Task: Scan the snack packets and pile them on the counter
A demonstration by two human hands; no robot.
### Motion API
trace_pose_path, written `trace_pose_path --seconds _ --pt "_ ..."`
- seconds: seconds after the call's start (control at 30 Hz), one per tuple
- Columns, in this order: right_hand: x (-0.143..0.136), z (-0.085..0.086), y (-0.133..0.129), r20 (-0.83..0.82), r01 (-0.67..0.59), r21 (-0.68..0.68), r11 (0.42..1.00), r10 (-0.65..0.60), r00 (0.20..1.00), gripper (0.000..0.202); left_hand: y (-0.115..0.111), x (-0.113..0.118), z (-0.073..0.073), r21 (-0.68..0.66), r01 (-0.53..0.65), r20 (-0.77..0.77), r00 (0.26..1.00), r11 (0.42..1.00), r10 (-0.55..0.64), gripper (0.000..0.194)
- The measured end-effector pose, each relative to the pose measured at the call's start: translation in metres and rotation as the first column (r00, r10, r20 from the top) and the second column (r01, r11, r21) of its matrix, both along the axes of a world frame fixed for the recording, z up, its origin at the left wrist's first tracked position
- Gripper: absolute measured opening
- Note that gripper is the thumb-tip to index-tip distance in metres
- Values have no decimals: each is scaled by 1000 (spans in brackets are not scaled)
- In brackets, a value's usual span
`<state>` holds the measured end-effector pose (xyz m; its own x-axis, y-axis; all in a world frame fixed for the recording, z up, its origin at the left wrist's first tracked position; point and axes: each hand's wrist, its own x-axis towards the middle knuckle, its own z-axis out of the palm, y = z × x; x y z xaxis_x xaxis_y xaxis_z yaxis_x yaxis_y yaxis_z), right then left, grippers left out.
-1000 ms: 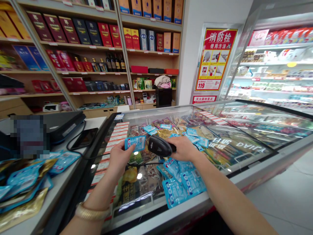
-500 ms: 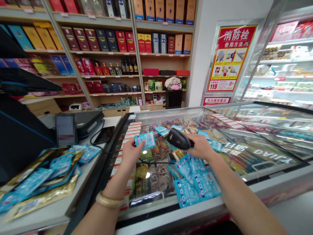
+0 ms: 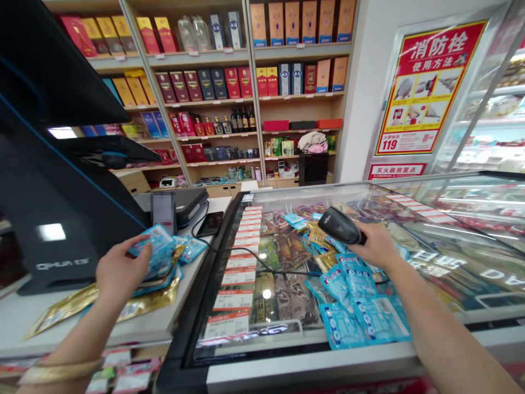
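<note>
My left hand pinches a small blue packet over the pile on the white counter, where gold packets and other blue packets lie. My right hand is wrapped round the handle of a black barcode scanner, held above the glass-topped freezer. Below and beside the scanner, several blue packets are heaped on the glass, with a few gold packets among them. A black cable runs across the glass.
A black checkout machine stands at the left. Behind the pile are a scale and a phone on the counter. Shelves of boxes and bottles line the back wall, beside a red poster.
My left hand has moved left with the blue packet, from above the freezer glass to the counter pile. The view has turned left; my right hand still holds the scanner.
</note>
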<state>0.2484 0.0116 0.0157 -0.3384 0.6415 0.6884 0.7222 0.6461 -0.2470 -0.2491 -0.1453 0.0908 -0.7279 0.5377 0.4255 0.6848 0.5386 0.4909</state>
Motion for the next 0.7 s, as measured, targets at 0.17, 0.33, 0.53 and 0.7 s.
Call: trace_pose_path --seconds 0.17,0.33,0.53,0.7 --pt "1 -3 2 27 16 -4 1000 -16 1000 29 -8 -17 0 -325 -7 -102 994 946 -28 57" --pt "4 -8 6 33 47 4 999 -47 998 30 -9 -22 -17 -359 -48 -183 983 932 -20 63" --pt "4 -8 7 -2 46 -6 999 -46 999 33 -10 -20 -21 -261 -18 -217 975 965 -40 64" --pt "4 0 5 -31 68 -37 997 -69 997 28 -2 -9 -24 26 107 -359 929 994 -91 62"
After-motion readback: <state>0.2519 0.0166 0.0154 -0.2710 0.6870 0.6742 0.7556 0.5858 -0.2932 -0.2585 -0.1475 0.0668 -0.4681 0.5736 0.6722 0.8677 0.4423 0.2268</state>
